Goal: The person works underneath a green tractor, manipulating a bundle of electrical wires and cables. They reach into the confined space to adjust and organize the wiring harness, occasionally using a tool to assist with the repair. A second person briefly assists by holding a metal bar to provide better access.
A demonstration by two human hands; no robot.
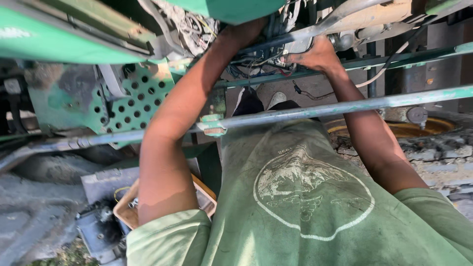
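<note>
Here the person works in the wiring bundle (256, 61): right hand (318, 55) seemingly pinching wires, left hand hidden, grip unclear; freeing a connector needs care.

— What kind of place does the figure show?

— An outdoor repair yard for heavy farm machinery. Worn green body panels (74, 44) with chipped paint, a perforated green plate (140, 98) and a tangle of exposed wiring (256, 61) mark an opened vehicle.

— What confirms the open-air setting?

— Sunlight falls on broken rubble (438, 152) beside a yellow wheel rim (409, 129). A shallow wooden tray (129, 209) holding small metal parts sits below, and painted steel rods (345, 106) cross the view.
</note>
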